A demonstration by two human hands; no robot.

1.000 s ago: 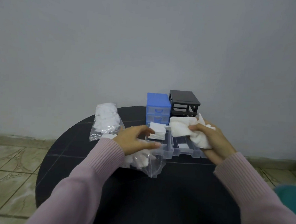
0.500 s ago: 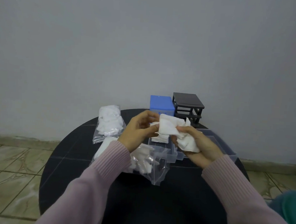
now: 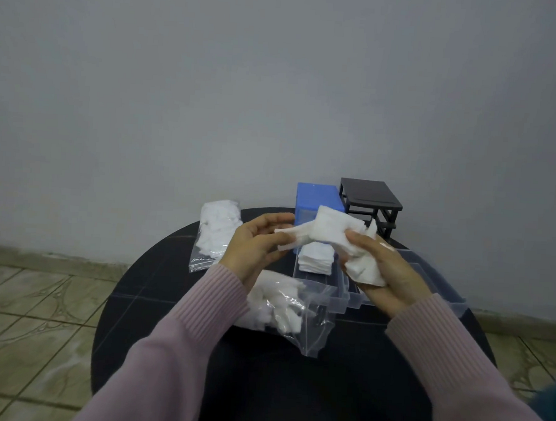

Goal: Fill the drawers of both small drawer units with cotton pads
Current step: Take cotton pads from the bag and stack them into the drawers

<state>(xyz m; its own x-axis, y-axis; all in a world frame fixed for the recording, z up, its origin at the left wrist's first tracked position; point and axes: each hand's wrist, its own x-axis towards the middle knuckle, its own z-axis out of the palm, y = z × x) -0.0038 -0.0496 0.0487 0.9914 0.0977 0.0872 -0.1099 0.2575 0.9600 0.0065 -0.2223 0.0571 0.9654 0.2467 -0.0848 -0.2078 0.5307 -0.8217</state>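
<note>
Both hands up over the table (image 3: 291, 390): right hand (image 3: 383, 275) fingers grip a wad of cotton pads (image 3: 337, 233), left hand (image 3: 255, 248) pinches its edge (no readable labels anywhere). More pads stacked in the clear drawer (image 3: 316, 261).

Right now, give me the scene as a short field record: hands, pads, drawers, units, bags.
left hand: pinches one cotton pad off the bunch
right hand: grips bunch of cotton pads
clear drawer: out on round black table, holds stack of pads
other clear drawers: beside it, mostly hidden by right hand
blue drawer unit: at table's back
black drawer unit: right of blue, slots empty
open bag of pads: near left wrist
second bag of pads: far left
</note>
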